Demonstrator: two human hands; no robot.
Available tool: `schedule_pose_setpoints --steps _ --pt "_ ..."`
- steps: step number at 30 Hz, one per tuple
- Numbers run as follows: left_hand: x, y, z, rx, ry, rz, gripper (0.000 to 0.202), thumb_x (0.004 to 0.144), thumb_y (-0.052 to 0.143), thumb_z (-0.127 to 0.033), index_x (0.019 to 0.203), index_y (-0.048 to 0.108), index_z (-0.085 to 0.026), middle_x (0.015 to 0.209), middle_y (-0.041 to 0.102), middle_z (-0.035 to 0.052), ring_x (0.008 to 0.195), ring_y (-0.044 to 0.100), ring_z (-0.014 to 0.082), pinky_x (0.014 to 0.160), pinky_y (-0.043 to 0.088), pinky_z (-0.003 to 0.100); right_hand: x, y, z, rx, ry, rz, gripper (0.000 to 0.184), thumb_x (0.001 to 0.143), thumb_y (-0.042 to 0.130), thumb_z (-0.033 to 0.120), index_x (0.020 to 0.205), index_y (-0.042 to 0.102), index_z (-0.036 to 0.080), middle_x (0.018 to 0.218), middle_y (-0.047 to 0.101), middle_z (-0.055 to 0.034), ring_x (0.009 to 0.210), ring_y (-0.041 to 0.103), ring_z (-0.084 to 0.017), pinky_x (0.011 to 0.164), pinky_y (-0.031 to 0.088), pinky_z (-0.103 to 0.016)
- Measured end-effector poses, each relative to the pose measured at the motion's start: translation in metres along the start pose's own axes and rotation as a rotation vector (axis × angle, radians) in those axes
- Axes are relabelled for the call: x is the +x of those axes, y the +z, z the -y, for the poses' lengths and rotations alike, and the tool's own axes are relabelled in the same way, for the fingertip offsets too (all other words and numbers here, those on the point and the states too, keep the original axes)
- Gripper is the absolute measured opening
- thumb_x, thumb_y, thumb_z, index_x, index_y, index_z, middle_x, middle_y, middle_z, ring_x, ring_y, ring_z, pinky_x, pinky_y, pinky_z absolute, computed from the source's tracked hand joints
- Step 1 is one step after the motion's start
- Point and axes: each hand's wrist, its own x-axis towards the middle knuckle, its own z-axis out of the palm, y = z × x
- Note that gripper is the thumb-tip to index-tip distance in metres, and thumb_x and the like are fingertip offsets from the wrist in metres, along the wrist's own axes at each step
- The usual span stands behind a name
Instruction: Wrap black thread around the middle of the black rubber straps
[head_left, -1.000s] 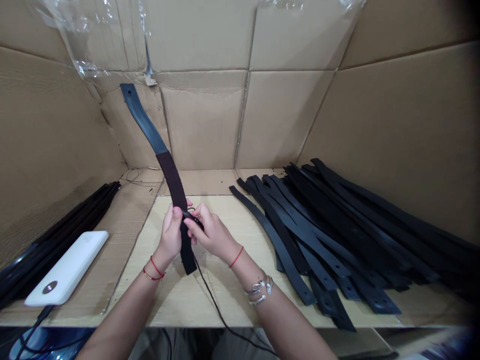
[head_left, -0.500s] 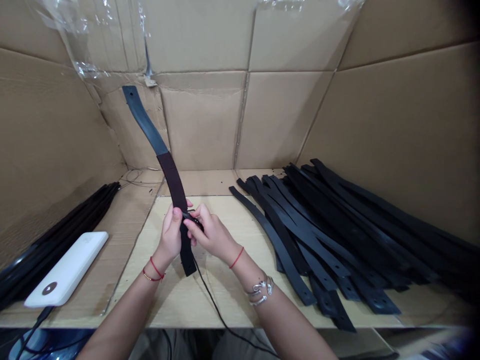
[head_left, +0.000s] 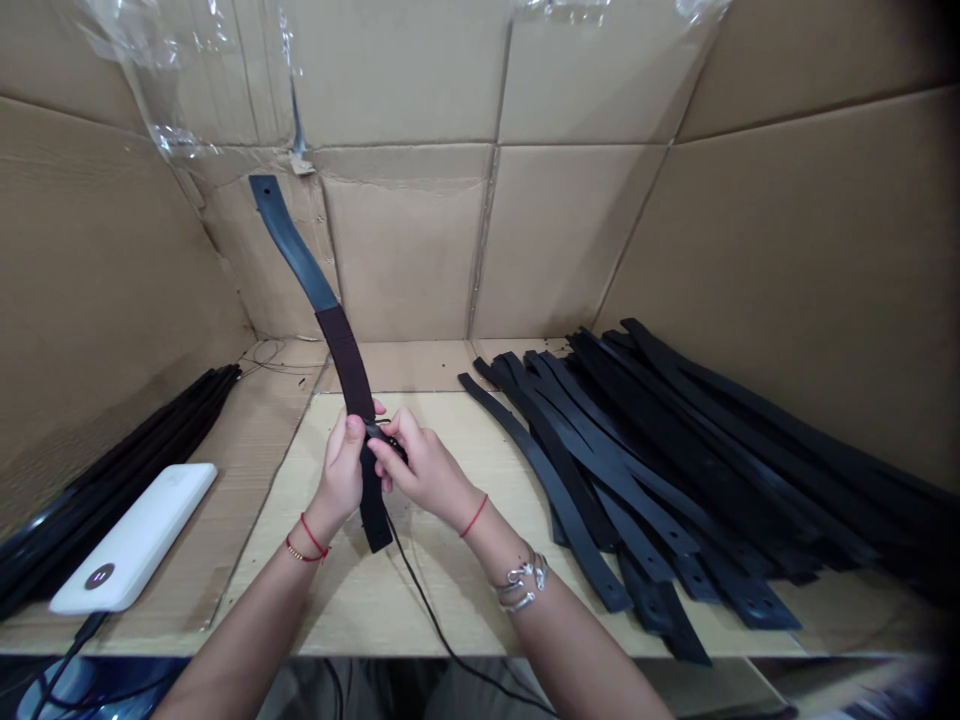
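Observation:
A long black strap (head_left: 296,255) with a hole at its far end stands tilted up and away from me. Its middle part (head_left: 345,355) is dark brown and looks wrapped. My left hand (head_left: 345,465) is closed around the strap just below that part, thumb on top. Beside it my right hand (head_left: 412,455) pinches a small black piece (head_left: 388,440) lying against the strap; its kind is not clear. A thin black cord (head_left: 420,585) runs down from behind the strap's lower end toward the table's front edge.
Several loose black straps (head_left: 600,430) lie in a pile on the right. At left a bundle of dark strips (head_left: 172,425) lies behind a white power bank (head_left: 135,540) with a cable plugged in. Cardboard walls (head_left: 405,240) enclose the table (head_left: 270,590).
The strap's far end has shifted very slightly to the right and down. Both hands keep the same hold and place.

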Motion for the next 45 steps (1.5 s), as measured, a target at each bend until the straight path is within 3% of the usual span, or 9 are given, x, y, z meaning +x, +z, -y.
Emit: schedule_pose_setpoints --steps 9,15,21,45 --pt "-0.0008 0.0001 -0.0003 -0.037 -0.007 -0.014 0.058 0.082 0.042 -0.065 0.111 0.042 -0.015 0.048 0.045 -0.0054 0.038 0.045 0.0071 0.037 0.036 0.017 -0.0002 -0.0006 -0.0005 0.038 0.009 0.010 0.028 0.094 0.040 0.043 0.091 0.035 0.016 0.068 0.061 0.0004 0.055 0.058 -0.008 0.058 0.044 -0.019" --pt "0.0010 -0.0037 -0.0032 -0.016 0.000 0.039 0.056 0.084 0.039 -0.064 0.110 0.041 -0.015 0.047 0.044 -0.0049 0.041 0.047 0.0071 0.040 0.035 0.014 0.0020 0.0016 -0.0036 0.247 0.011 0.032 0.031 0.092 0.044 0.045 0.092 0.032 0.017 0.070 0.061 0.0008 0.054 0.058 -0.008 0.055 0.046 -0.019" --pt "0.0013 -0.0046 -0.0035 -0.022 0.018 0.008 0.055 0.084 0.039 -0.063 0.111 0.042 -0.015 0.047 0.044 -0.0053 0.040 0.046 0.0061 0.040 0.034 0.014 0.0039 0.0057 -0.0068 0.368 0.032 0.021 0.034 0.089 0.048 0.047 0.092 0.031 0.017 0.069 0.059 0.0013 0.052 0.056 -0.008 0.052 0.045 -0.019" --pt "0.0017 -0.0043 -0.0020 0.027 0.033 0.014 0.054 0.086 0.036 -0.063 0.110 0.040 -0.016 0.046 0.044 -0.0053 0.040 0.048 0.0076 0.040 0.035 0.015 0.0036 0.0064 -0.0099 0.315 0.019 0.024 0.034 0.091 0.045 0.048 0.088 0.033 0.016 0.069 0.059 0.0002 0.054 0.057 -0.007 0.054 0.044 -0.019"
